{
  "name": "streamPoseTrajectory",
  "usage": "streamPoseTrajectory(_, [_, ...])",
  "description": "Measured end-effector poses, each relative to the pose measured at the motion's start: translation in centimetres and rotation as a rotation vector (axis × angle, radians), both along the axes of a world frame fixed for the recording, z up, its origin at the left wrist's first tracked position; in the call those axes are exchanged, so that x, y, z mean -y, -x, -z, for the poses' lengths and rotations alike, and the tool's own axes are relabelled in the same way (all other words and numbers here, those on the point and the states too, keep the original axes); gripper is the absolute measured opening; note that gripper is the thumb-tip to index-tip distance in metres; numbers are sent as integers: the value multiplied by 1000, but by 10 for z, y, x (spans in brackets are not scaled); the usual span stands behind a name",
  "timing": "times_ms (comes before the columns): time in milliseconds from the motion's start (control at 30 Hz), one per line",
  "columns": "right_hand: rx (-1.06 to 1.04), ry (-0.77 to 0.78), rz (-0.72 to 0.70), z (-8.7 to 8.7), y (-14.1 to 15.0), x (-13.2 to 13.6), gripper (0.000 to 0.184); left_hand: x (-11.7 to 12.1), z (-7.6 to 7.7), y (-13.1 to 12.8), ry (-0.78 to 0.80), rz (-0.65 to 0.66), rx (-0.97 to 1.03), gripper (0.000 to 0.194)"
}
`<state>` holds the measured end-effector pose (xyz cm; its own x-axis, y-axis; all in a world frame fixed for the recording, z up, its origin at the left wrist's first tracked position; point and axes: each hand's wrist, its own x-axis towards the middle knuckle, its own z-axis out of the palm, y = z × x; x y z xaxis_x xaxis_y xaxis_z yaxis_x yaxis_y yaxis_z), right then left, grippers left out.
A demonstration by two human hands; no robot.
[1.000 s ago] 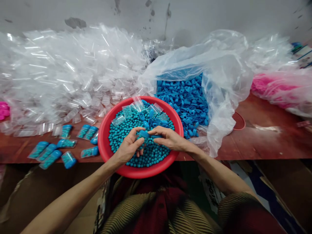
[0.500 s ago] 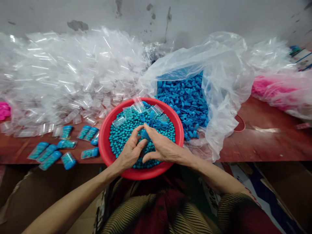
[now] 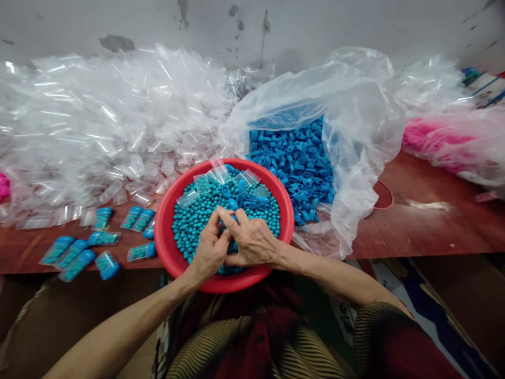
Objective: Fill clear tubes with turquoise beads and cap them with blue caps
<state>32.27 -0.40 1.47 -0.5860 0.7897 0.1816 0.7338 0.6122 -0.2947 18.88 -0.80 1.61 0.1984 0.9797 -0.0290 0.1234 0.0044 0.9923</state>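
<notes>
Over the red basin (image 3: 165,252), my left hand (image 3: 209,246) and my right hand (image 3: 254,239) meet with their fingers curled in. Both are closed on a small blue-capped container, which my fingers almost wholly hide. Small teal beads (image 3: 193,223) fill the basin beneath them. On the beads just beyond my fingertips lie several loose blue caps (image 3: 250,202). Empty clear containers (image 3: 220,171) rest among the beads toward the far rim.
Bead-filled containers with blue caps (image 3: 77,265) lie left of the basin on the reddish table (image 3: 428,231). Behind them rises a heap of clear empty containers (image 3: 106,121). An open plastic bag (image 3: 359,137) of blue caps (image 3: 294,163) stands right, with pink pieces (image 3: 437,139) in plastic beyond.
My right hand's fingers have folded in from a stretched pose and closed around the container with my left. The blue cap, plainly seen before, is now mostly covered. The view has shifted slightly.
</notes>
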Motion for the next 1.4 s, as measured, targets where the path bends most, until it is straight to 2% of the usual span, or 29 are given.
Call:
streamPoseTrajectory(133, [4, 78, -15, -2, 6, 5, 87, 3, 4, 7, -45, 3, -133, 27])
streamPoseTrajectory(267, [-50, 121, -60, -9, 1, 3, 82, 3, -2, 36, -67, 20, -322, 31])
streamPoseTrajectory(433, [-44, 164, 112, -4, -23, -16, 39, 5, -13, 101, -80, -240, -484, 39])
streamPoseTrajectory(533, [0, 186, 171, 4, -33, -26, 29, 4, -12, 135, -69, -354, -722, 38])
streamPoseTrajectory(600, [44, 177, 191, 5, -34, -30, 28, 3, -11, 145, -161, -455, -956, 41])
streamPoseTrajectory(667, [107, 142, 188, 2, -32, -35, 31, 2, -9, 140, -326, -516, -1120, 42])
streamPoseTrajectory(700, [146, 118, 168, 0, -30, -37, 34, 1, -7, 132, -408, -507, -1151, 40])
streamPoseTrajectory(767, [238, 79, 90, -5, -26, -44, 40, -1, -3, 107, -490, -398, -1117, 33])
streamPoseTrajectory(867, [336, 84, -32, -8, -22, -56, 42, -6, 7, 61, -366, -61, -953, 24])
streamPoseTrajectory(967, [285, 127, 11, -6, -20, -66, 39, -17, 15, 26, -244, 121, -955, 25])
streamPoseTrajectory(1067, [202, 132, 143, -6, -12, -74, 34, -28, 17, 10, -161, 155, -1046, 25])
streamPoseTrajectory(1200, [279, 122, 253, -8, 9, -87, 35, -33, 16, 3, -175, 167, -1141, 26])
streamPoseTrajectory(1300, [336, 151, 268, -7, 18, -96, 32, -32, 17, 0, -184, 184, -1126, 30])
streamPoseTrajectory(1400, [323, 133, 260, -7, 10, -95, 26, -33, 21, 2, -176, 179, -1027, 24])
